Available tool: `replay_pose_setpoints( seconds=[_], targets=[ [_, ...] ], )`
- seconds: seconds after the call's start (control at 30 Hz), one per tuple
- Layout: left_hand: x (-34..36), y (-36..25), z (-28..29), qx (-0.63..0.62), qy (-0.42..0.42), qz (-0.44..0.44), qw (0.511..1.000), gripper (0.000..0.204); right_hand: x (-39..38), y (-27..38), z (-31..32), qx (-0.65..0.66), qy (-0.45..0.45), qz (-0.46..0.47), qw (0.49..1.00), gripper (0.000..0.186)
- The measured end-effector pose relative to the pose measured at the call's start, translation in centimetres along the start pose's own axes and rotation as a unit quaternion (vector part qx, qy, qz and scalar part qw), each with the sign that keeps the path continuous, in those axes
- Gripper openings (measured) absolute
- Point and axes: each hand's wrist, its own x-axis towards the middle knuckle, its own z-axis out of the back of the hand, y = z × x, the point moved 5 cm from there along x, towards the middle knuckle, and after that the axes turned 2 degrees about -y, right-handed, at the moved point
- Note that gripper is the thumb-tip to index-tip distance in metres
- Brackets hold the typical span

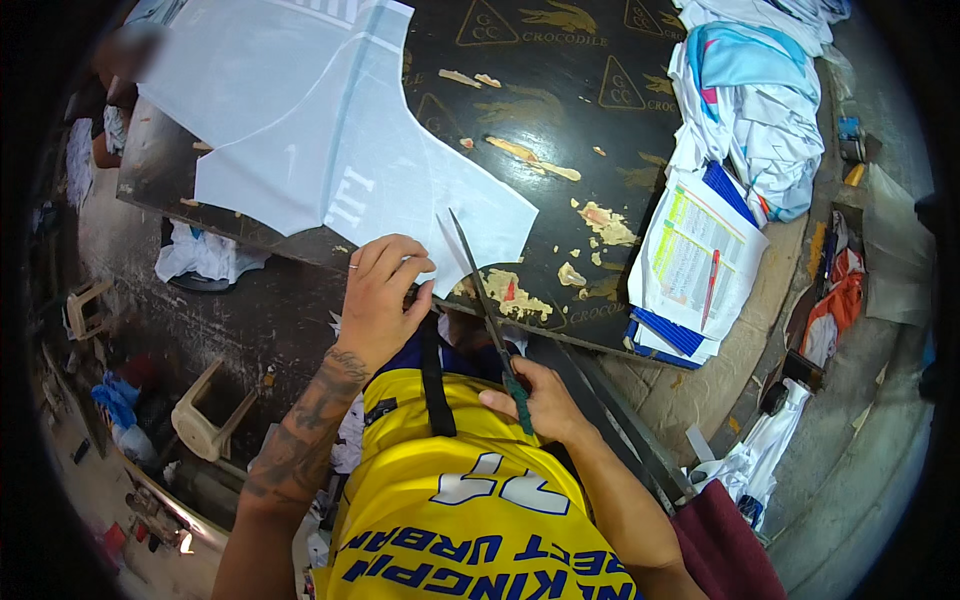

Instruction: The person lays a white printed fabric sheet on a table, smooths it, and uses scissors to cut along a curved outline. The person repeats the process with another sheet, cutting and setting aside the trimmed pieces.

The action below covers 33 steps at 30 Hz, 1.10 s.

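Observation:
A white sports-shirt fabric panel with faint stripes and lettering lies over the near left part of the dark table. At its near edge, the fingers of my left hand are bent, thumb and forefinger drawn together on the fabric; the exact grip is partly hidden. My right hand holds long dark scissors by a green-wrapped handle. Their blades point away from me, with the tips over the panel's right part, just right of my left hand.
The dark table has peeled patches. To the right lie printed sheets, a red pen and piled white and light-blue garments. A beige plastic stool stands at lower left. Another person's arm shows at far left.

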Motion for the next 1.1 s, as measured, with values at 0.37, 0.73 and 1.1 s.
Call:
replay_pose_setpoints(
  seconds=[0.37, 0.73, 1.1],
  targets=[
    [0.2, 0.4, -0.1, -0.006, 0.009, 0.006, 1.000, 0.026, 0.6, 2.8, 0.5, -0.026, -0.026, -0.004, 0.999, 0.059],
    [0.7, 0.6, 0.2, -0.023, 0.025, 0.016, 0.999, 0.026, 2.1, 6.3, 0.7, 0.008, -0.008, -0.049, 0.999, 0.058],
    [1.0, 1.2, 0.2, -0.054, 0.044, 0.031, 0.997, 0.024, 4.7, 9.6, 1.5, 0.015, -0.032, -0.031, 0.999, 0.070]
  ],
)
